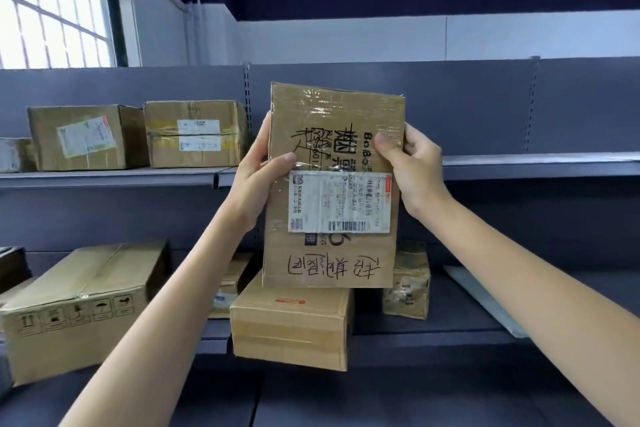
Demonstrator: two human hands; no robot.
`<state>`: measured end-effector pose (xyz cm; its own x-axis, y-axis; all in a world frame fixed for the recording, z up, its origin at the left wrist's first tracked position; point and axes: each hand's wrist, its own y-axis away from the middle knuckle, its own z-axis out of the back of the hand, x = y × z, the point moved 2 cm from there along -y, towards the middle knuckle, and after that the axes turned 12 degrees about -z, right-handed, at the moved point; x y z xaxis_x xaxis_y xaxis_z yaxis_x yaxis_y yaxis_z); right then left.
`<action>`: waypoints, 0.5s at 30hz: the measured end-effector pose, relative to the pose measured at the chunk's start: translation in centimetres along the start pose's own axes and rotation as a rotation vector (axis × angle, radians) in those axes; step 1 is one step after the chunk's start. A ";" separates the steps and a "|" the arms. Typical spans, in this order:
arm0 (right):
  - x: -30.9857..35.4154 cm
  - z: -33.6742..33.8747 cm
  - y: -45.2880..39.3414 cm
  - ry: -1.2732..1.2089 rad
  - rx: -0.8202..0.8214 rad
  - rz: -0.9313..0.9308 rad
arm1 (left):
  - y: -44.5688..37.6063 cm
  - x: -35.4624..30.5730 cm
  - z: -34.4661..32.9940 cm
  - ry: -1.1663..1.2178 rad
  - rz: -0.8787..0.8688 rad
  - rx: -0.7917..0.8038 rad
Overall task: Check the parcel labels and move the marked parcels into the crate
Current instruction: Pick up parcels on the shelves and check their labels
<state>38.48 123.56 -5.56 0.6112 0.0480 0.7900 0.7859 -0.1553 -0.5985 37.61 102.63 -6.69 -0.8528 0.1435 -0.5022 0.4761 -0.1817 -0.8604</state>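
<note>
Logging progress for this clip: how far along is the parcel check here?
Done: nothing can be confirmed, as no crate is in view. In hand: the left hand and right hand hold up one parcel with its printed label and black handwriting facing the camera. Left: boxes remain on the upper shelf and lower shelf, and this parcel is not yet crated.

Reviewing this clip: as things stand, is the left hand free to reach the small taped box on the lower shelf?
Probably not: the left hand grips the held parcel, which also hangs between it and the small taped box.
</note>
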 end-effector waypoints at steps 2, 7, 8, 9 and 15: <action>0.5 1.6 0.6 0.037 0.016 -0.027 | 0.4 -0.5 -1.1 0.037 -0.003 0.004; 1.6 6.8 0.6 0.269 0.196 -0.262 | 2.5 -1.5 -3.7 0.063 0.059 0.123; 1.6 7.7 0.8 0.285 0.317 -0.331 | 2.7 -1.6 -3.9 0.052 0.078 0.163; 1.6 8.5 1.2 0.321 0.466 -0.394 | 2.9 -1.8 -4.1 0.043 0.103 0.194; 0.2 10.8 4.5 0.451 0.966 -0.623 | 3.8 -1.9 -5.6 0.029 0.263 0.420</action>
<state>43.15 133.48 -9.55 0.1710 -0.5219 0.8357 0.7954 0.5737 0.1955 42.25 107.09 -9.52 -0.7059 0.0665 -0.7052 0.5418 -0.5906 -0.5981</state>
